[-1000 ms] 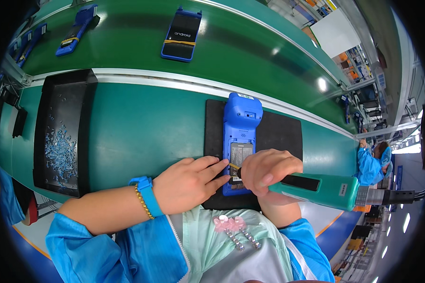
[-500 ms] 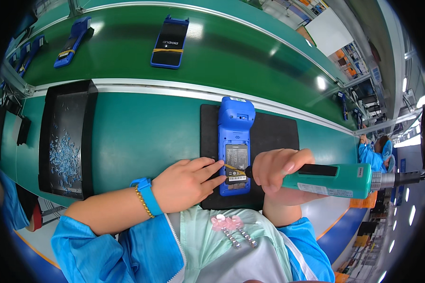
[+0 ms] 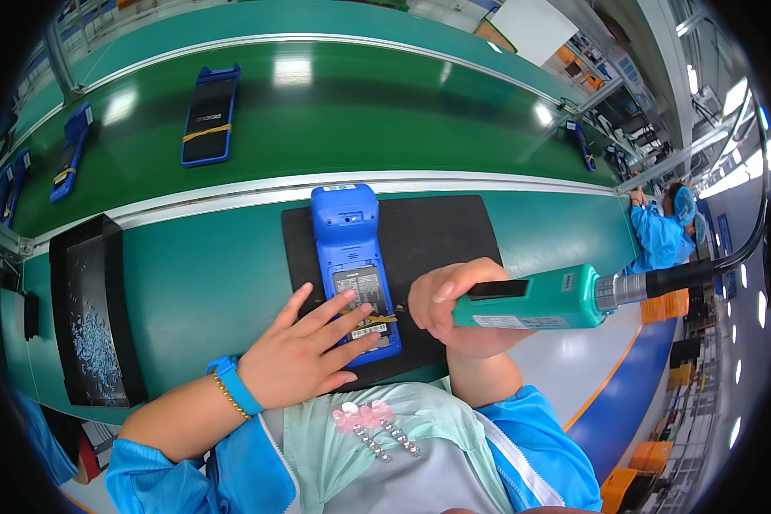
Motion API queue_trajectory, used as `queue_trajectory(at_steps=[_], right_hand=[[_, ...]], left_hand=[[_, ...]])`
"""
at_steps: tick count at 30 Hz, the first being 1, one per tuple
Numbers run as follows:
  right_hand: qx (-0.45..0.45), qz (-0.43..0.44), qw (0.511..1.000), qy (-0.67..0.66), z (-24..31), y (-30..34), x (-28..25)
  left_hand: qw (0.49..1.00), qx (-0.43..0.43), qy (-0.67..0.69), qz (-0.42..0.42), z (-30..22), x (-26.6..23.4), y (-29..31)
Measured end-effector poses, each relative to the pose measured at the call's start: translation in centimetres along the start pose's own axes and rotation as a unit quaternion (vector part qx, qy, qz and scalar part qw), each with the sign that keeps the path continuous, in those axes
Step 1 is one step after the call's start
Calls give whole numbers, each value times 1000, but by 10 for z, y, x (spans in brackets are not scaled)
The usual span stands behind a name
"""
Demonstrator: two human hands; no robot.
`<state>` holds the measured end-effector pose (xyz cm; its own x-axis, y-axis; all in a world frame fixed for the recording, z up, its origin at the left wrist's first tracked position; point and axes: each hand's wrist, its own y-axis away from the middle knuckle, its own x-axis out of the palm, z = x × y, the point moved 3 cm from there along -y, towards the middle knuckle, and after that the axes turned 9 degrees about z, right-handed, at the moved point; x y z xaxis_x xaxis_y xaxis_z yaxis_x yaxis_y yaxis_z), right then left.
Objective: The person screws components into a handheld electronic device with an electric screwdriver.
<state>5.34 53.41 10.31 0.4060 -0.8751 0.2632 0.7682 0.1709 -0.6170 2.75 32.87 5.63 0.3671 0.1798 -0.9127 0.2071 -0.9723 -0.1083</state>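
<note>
A blue handheld terminal [image 3: 346, 224] lies face down on a black mat [image 3: 444, 230], its back showing a dark labelled battery [image 3: 357, 281]. A yellow rubber band [image 3: 385, 319] crosses its lower part. My left hand [image 3: 293, 358] rests flat over the terminal's lower left side, fingers spread across the battery and band. Wrapped round a green electric screwdriver [image 3: 565, 296], my right hand [image 3: 444, 301] is just right of the terminal. The screwdriver lies nearly level, and its bit end is mostly hidden by my fingers.
A black tray [image 3: 122, 313] with many tiny blue and silvery pieces sits at the left. Beyond a metal rail, a green belt carries another terminal [image 3: 208, 116] with a rubber band and several more. A cable [image 3: 750, 240] runs from the screwdriver. A co-worker [image 3: 660, 231] is at far right.
My right hand has drawn the screwdriver away from the rubber band, off the terminal's right edge. My left fingers have spread over the terminal. The whole view has shifted.
</note>
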Motion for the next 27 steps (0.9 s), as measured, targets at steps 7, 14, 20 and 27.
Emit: queue_trajectory(at_steps=[7, 14, 20, 27], right_hand=[[19, 7, 1000, -13, -3, 2, -3], [23, -2, 1000, 0, -5, 5, -6], [24, 5, 1000, 6, -5, 4, -7], [30, 6, 999, 10, -4, 4, -6]], left_hand=[[999, -30, 8, 36, 1, 2, -3], [999, -32, 9, 35, 2, 1, -4], [999, -29, 2, 33, 3, 4, -4], [999, -28, 7, 33, 4, 5, -5]])
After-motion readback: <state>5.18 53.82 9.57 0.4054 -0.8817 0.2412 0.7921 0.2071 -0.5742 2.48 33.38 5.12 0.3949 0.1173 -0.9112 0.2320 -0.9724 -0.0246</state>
